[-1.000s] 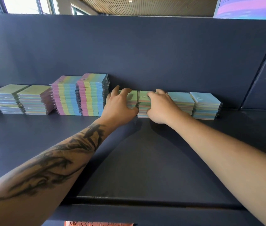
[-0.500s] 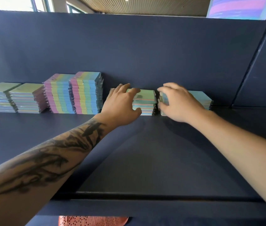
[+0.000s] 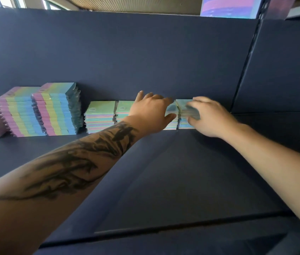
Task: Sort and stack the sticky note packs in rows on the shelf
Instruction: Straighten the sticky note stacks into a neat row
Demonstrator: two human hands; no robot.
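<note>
At twelve o'clock, left hand point(image 3: 150, 112) rests flat on one stack point(image 3: 171, 115); right hand point(image 3: 211, 116) grips packs point(image 3: 191, 112) (blurred), which risk toppling if jerked

We stretch both bare forearms toward twelve o'clock; our tattooed left hand point(image 3: 152, 112) lies palm-down, fingers extended, while our right hand point(image 3: 212, 117) curls, blurred.

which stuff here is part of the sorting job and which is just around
Job: low sticky note stacks; tall striped stacks; shelf; left hand; right hand, gripping packs.
Just around: shelf back panel; striped screen; ceiling slats.
</note>
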